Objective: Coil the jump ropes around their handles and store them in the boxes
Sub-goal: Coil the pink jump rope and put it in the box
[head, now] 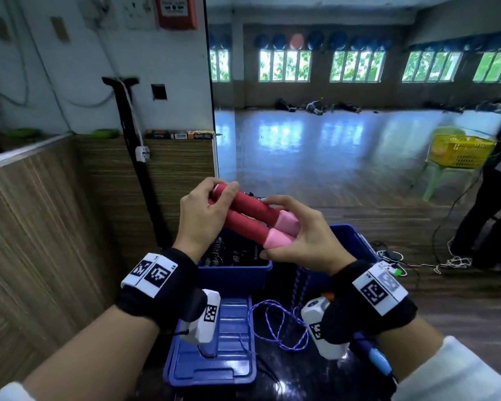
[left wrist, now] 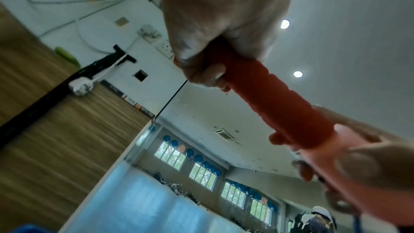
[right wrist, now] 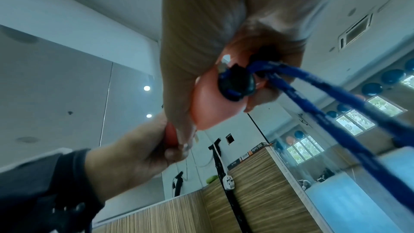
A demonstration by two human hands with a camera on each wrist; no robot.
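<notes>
Handles: two red foam-look grips w/ pink end caps, held side by side, mid-air above the blue boxes. Judged light, rigid core, grippy sleeve; slip unlikely. Pink caps look smooth plastic, so better taken on the red section.

Left hand is wrapped round the far-left ends of both handles. Right hand is curled under the pink caps, thumb on top.

Rope: blue braided cord, exits a black swivel at the cap end, hangs down loose. Judged limp, tangle-prone; tension needed while wound.

Nearer, a purple-white rope is seen lying loose beside a blue lid. Far-left box already holds dark coiled ropes.
</notes>
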